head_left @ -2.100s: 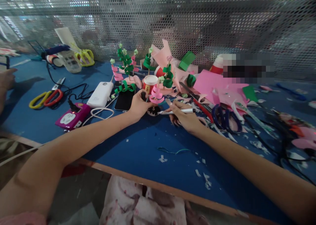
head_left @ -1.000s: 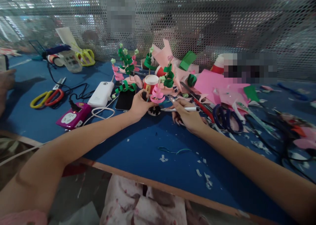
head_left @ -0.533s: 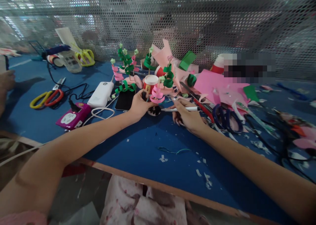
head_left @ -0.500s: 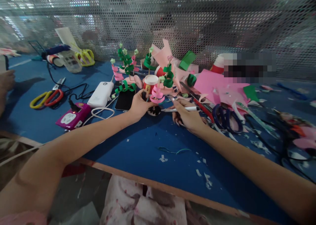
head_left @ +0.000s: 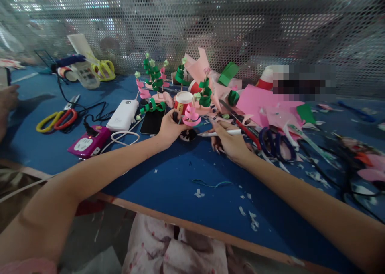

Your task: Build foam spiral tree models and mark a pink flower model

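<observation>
My left hand (head_left: 171, 129) grips the edge of a small round base (head_left: 188, 135) that has black patches on its face. Over the base a curled pink paper strip (head_left: 191, 115) rises with a pale green star on top. In my right hand (head_left: 228, 142) is a white marker (head_left: 231, 132), its tip pointing left, close to the base's right edge; I cannot tell if it touches. Just behind the base stands a red and white glue tub (head_left: 183, 101). Similar green paper spirals (head_left: 205, 94) on sticks stand behind.
Left of my hands lie a black phone (head_left: 152, 122), a white power bank (head_left: 123, 114), a purple socket adapter (head_left: 89, 142) and red-yellow scissors (head_left: 61, 119). On the right are dark-blue-handled scissors (head_left: 277, 144) and pink paper (head_left: 261, 105). Another person's hand (head_left: 9, 98) shows far left.
The marker's tip has shifted very slightly right, away from the round base. My left hand and the base have stayed in place.
</observation>
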A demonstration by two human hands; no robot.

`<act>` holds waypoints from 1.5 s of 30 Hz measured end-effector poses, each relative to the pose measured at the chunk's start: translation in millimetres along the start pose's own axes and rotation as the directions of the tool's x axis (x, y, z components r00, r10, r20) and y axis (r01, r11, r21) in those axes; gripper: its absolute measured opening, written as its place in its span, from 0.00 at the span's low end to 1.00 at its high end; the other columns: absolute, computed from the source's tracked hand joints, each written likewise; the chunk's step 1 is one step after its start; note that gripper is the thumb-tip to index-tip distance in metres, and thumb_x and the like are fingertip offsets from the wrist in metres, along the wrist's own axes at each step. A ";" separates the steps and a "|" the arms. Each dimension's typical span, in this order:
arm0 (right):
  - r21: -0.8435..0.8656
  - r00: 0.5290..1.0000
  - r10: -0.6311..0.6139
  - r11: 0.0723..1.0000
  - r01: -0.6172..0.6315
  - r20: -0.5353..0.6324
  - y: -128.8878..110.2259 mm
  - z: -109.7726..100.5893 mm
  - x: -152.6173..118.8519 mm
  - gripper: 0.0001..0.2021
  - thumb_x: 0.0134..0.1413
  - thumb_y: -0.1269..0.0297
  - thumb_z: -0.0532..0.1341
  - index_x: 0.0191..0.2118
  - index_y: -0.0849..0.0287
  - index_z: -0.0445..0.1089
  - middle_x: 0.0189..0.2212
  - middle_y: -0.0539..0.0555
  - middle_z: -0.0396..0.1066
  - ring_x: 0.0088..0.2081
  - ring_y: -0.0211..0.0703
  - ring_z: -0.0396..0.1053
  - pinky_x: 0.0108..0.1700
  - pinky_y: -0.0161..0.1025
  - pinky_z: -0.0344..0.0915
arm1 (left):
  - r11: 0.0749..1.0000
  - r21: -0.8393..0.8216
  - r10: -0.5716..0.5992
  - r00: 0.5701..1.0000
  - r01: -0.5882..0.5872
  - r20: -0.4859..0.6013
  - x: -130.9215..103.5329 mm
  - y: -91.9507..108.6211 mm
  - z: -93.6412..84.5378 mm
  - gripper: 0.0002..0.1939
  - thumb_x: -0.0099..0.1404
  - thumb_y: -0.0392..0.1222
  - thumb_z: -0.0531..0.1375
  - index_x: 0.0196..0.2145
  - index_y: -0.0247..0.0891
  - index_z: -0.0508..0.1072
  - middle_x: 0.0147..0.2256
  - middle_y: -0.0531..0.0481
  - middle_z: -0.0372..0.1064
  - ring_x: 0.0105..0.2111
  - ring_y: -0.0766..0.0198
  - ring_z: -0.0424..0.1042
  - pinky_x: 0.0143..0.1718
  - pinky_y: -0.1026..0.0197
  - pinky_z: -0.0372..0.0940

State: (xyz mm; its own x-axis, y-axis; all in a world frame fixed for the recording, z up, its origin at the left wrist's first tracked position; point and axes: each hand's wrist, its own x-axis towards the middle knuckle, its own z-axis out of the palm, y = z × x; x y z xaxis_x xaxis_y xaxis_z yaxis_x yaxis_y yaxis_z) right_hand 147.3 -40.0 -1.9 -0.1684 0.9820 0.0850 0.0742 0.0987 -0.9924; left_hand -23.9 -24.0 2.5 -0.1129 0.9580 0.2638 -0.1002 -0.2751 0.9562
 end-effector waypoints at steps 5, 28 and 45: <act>-0.001 1.000 0.009 1.000 -0.009 0.008 -1.2 0.3 -0.6 0.20 0.47 0.44 0.59 0.21 0.58 0.64 0.07 0.45 0.59 0.07 0.31 0.52 0.08 0.30 0.45 | 1.000 -0.003 -0.002 1.000 0.002 0.006 0.0 -0.2 -0.2 0.26 0.33 0.32 0.70 0.19 0.38 0.52 0.19 0.61 0.51 0.22 0.74 0.53 0.24 0.66 0.52; -0.015 1.000 -0.017 1.000 0.017 0.002 -4.8 2.3 -0.7 0.22 0.43 0.41 0.60 0.19 0.58 0.62 0.06 0.45 0.57 0.07 0.31 0.52 0.08 0.29 0.45 | 1.000 -0.007 0.000 1.000 0.000 -0.004 -0.3 -0.4 0.9 0.27 0.33 0.32 0.70 0.19 0.37 0.52 0.19 0.61 0.52 0.22 0.75 0.53 0.23 0.67 0.52; -0.015 0.999 -0.044 0.999 0.044 0.017 -5.3 2.3 -1.6 0.23 0.42 0.41 0.60 0.20 0.59 0.62 0.07 0.44 0.59 0.07 0.30 0.54 0.08 0.28 0.46 | 1.000 -0.008 0.008 1.000 -0.008 0.003 0.1 -1.1 0.4 0.27 0.33 0.33 0.70 0.19 0.37 0.52 0.20 0.61 0.51 0.22 0.75 0.53 0.24 0.66 0.52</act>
State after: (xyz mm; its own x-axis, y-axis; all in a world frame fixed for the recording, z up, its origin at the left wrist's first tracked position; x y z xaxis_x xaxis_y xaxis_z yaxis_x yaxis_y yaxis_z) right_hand 144.9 -42.5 3.0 -0.1884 0.9739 0.1268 0.0810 0.1441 -0.9862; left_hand -23.4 -23.6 1.6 -0.1110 0.9559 0.2720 -0.1073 -0.2837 0.9529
